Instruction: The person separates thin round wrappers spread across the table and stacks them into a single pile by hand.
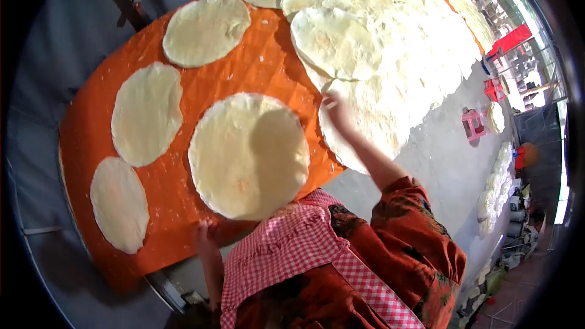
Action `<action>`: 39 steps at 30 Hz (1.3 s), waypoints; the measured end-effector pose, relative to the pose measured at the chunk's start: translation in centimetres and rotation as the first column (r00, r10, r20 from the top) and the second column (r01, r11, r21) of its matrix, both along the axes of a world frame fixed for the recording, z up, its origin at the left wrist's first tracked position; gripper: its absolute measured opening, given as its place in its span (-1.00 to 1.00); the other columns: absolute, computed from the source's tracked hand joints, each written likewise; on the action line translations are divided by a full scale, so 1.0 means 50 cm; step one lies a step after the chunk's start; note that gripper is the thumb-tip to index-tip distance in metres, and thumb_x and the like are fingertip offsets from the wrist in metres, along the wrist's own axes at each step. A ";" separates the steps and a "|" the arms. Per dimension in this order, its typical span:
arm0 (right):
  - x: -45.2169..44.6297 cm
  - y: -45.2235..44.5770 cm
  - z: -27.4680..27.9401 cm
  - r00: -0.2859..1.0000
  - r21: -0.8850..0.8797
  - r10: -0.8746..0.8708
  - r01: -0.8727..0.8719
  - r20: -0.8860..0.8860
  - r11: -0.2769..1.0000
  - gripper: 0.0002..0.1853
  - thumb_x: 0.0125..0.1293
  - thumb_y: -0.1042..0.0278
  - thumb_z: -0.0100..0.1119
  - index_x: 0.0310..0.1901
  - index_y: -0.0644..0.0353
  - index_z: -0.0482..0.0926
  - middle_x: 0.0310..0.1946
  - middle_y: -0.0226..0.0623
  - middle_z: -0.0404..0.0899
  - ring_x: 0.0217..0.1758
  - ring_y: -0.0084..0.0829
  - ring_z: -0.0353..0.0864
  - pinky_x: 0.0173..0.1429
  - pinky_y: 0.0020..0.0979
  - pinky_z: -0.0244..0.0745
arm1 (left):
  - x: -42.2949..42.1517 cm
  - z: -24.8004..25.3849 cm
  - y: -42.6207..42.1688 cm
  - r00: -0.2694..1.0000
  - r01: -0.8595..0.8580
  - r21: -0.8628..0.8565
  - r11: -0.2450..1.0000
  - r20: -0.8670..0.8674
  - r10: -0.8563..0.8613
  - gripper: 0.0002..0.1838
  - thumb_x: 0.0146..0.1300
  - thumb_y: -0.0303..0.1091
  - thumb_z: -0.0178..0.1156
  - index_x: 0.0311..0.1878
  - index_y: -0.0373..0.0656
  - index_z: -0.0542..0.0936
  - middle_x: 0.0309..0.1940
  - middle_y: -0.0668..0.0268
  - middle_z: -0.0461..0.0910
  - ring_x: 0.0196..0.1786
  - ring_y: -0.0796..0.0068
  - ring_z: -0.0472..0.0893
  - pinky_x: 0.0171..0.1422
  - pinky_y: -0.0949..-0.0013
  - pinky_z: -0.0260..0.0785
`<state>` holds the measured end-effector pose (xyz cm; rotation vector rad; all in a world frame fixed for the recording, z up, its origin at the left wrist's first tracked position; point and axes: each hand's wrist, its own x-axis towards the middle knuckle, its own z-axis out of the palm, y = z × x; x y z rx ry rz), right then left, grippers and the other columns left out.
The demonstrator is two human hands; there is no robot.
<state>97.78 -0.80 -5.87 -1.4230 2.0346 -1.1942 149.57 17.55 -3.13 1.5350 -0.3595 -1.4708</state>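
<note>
Four pale, thin discs on the orange-covered worktop (170, 207), laid out singly: the near disc (222, 158) between my hands, the far disc (207, 30) beyond it, the middle disc (146, 116) and the outer disc (119, 205) off to the left of my left hand (207, 237). Overlapping pile (420, 36) runs from my right hand (336, 108) outward and to the right.

Right hand: arm extended past the near disc, fingers bent, at the left edge of the pile's closest disc (378, 116). Blurred; can't tell whether it's pinching that edge or just over it. Left hand: beside the body-side edge of the near disc, at the worktop border. Fingers partly hidden; can't tell if closed on anything.

Step, my read: handling or adjusting at the pile edge with the right, left parked low. Shifting a disc from here would call for a flat, spread hold on opposite edges. They look thin and floppy; one-sided pull could fold or tear. Shadow covers much of the near disc's right half, so edge check is harder there.

Containers: none I can make out by either hand; discs sit directly on the orange cover. Pink stool (473, 125) well off to the right of my right hand. Grey vessels (517, 215) farther right, contents too small to tell.
</note>
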 end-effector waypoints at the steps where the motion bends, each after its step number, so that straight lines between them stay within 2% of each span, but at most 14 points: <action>1: 0.150 0.070 0.113 0.932 0.178 0.359 -0.360 0.042 0.916 -0.69 0.22 0.44 0.06 0.02 0.22 0.47 -0.16 -0.02 0.55 -0.08 -0.14 0.56 0.01 -0.25 0.43 | 0.008 -0.023 -0.008 0.995 0.102 -0.072 0.992 0.014 -0.102 -0.67 0.36 -0.24 0.02 0.13 -0.14 0.38 -0.01 0.23 0.53 0.04 0.31 0.53 0.09 0.28 0.40; 2: 0.244 0.118 0.136 0.839 0.119 0.542 -0.535 -0.045 0.837 -0.61 0.20 0.28 0.16 0.05 0.20 0.47 -0.07 -0.04 0.52 0.03 -0.16 0.52 0.08 -0.27 0.42 | 0.017 -0.049 -0.018 0.980 0.199 -0.140 0.970 0.038 -0.196 -0.62 0.36 -0.23 0.03 0.18 -0.15 0.35 0.02 0.21 0.51 0.08 0.31 0.51 0.12 0.29 0.37; 4: 0.379 0.186 0.099 0.612 0.159 0.770 -0.755 -0.179 0.637 -0.39 0.07 0.07 0.30 0.10 0.26 0.43 0.08 -0.06 0.45 0.19 -0.17 0.40 0.18 -0.21 0.33 | 0.018 -0.077 -0.034 0.945 0.017 -0.080 0.997 -0.325 -0.042 -0.56 0.35 -0.24 0.03 0.22 -0.21 0.30 0.09 0.14 0.47 0.15 0.28 0.46 0.18 0.26 0.34; 7: 0.492 0.235 0.107 0.482 0.163 0.783 -0.802 -0.394 0.575 -0.17 -0.09 -0.07 0.37 0.15 0.34 0.35 0.18 -0.08 0.36 0.30 -0.14 0.27 0.26 -0.10 0.22 | -0.047 -0.008 -0.077 0.979 0.112 0.027 0.993 -0.176 -0.106 -0.53 0.34 -0.15 0.04 0.21 -0.23 0.32 0.09 0.20 0.47 0.13 0.26 0.46 0.20 0.17 0.31; 13: 0.573 0.251 0.122 0.492 0.223 0.772 -0.765 -0.403 0.604 -0.02 -0.19 0.02 0.42 0.25 0.36 0.20 0.25 -0.01 0.27 0.35 -0.07 0.22 0.26 -0.04 0.22 | -0.071 0.030 -0.103 0.655 0.056 -0.097 0.994 -0.748 -0.110 -0.50 0.34 0.00 0.02 0.22 -0.10 0.36 0.13 0.29 0.44 0.18 0.31 0.42 0.24 0.15 0.28; 22: 0.560 0.231 0.152 0.583 0.151 0.786 -0.774 -0.207 0.615 -0.10 -0.10 0.02 0.42 0.26 0.28 0.27 0.15 -0.01 0.38 0.23 -0.08 0.39 0.20 -0.23 0.40 | -0.093 0.029 -0.129 0.752 0.163 -0.313 0.936 -0.575 -0.323 -0.58 0.28 -0.31 0.15 0.19 -0.05 0.33 0.10 0.28 0.44 0.14 0.32 0.47 0.15 0.18 0.40; 27: 0.502 0.215 0.178 0.628 0.240 0.689 -0.651 -0.363 0.720 -0.83 0.03 0.44 0.06 -0.29 0.16 0.53 -0.43 -0.09 0.58 -0.32 0.01 0.58 -0.22 -0.12 0.49 | -0.093 0.083 -0.143 0.809 0.264 -0.272 0.925 -0.460 -0.366 -0.61 0.27 -0.33 0.15 0.14 -0.11 0.35 0.09 0.26 0.44 0.13 0.33 0.48 0.15 0.20 0.41; 29: 0.452 0.116 0.286 0.458 0.444 0.759 -0.621 -0.463 0.646 -0.89 0.04 0.42 0.08 -0.35 0.12 0.52 -0.44 -0.13 0.58 -0.33 -0.05 0.59 -0.26 -0.12 0.46 | -0.065 0.065 -0.145 0.958 0.162 -0.344 0.925 -0.169 -0.231 -0.64 0.28 -0.33 0.13 0.11 -0.16 0.37 0.08 0.24 0.43 0.13 0.32 0.47 0.14 0.20 0.41; 30: 0.440 0.085 0.383 0.354 0.342 0.762 -0.735 -0.543 0.585 -0.90 0.04 0.38 0.12 -0.36 0.08 0.52 -0.48 -0.17 0.57 -0.34 -0.09 0.60 -0.29 -0.13 0.46 | -0.044 0.064 -0.164 0.992 0.109 -0.399 0.911 -0.019 -0.127 -0.66 0.28 -0.33 0.12 0.09 -0.18 0.38 0.07 0.23 0.43 0.13 0.31 0.47 0.14 0.20 0.41; 33: 0.456 0.039 0.654 0.150 0.463 0.747 -0.702 -0.647 0.542 -0.85 0.01 0.48 0.13 -0.34 0.05 0.59 -0.51 -0.25 0.57 -0.35 -0.15 0.59 -0.30 -0.21 0.45 | 0.023 0.138 -0.207 0.989 0.039 -0.573 0.819 0.137 0.049 -0.62 0.35 -0.19 0.02 0.15 -0.17 0.39 0.13 0.21 0.41 0.21 0.30 0.40 0.23 0.17 0.30; 35: 0.473 -0.014 0.738 0.109 0.291 0.671 -0.842 -0.734 0.455 -0.88 0.06 0.46 0.12 -0.33 0.12 0.59 -0.43 -0.22 0.60 -0.28 -0.15 0.59 -0.20 -0.17 0.44 | 0.040 0.135 -0.232 0.959 -0.038 -0.540 0.841 -0.256 -0.121 -0.55 0.37 -0.10 -0.02 0.20 -0.16 0.36 0.16 0.21 0.40 0.26 0.28 0.35 0.32 0.13 0.19; 36: 0.517 -0.028 0.790 0.035 0.473 0.702 -0.715 -0.711 0.515 -0.90 0.10 0.42 0.12 -0.34 0.16 0.59 -0.40 -0.20 0.60 -0.23 -0.14 0.59 -0.15 -0.17 0.43 | 0.042 0.134 -0.239 0.876 -0.066 -0.508 0.859 -0.441 -0.194 -0.52 0.38 -0.05 -0.04 0.22 -0.16 0.35 0.18 0.21 0.39 0.29 0.27 0.33 0.37 0.12 0.14; 38: 0.570 -0.080 0.801 -0.005 0.357 0.677 -0.852 -0.736 0.382 -0.84 0.10 0.32 0.19 -0.27 0.13 0.60 -0.35 -0.17 0.60 -0.19 -0.08 0.56 -0.10 -0.13 0.41 | 0.007 0.143 -0.225 0.751 -0.029 -0.560 0.828 -0.559 -0.351 -0.35 0.31 0.12 0.00 0.30 -0.16 0.28 0.29 0.19 0.30 0.35 0.19 0.25 0.45 0.04 0.00; 39: 0.602 -0.113 0.759 0.072 0.282 0.613 -0.841 -0.787 0.462 -0.75 0.08 0.29 0.24 -0.17 0.09 0.60 -0.24 -0.24 0.62 -0.07 -0.13 0.54 0.00 -0.16 0.40 | -0.014 0.142 -0.214 0.647 -0.063 -0.542 0.838 -0.662 -0.379 -0.28 0.29 0.16 0.00 0.34 -0.16 0.23 0.33 0.17 0.24 0.37 0.16 0.21 0.46 0.02 -0.03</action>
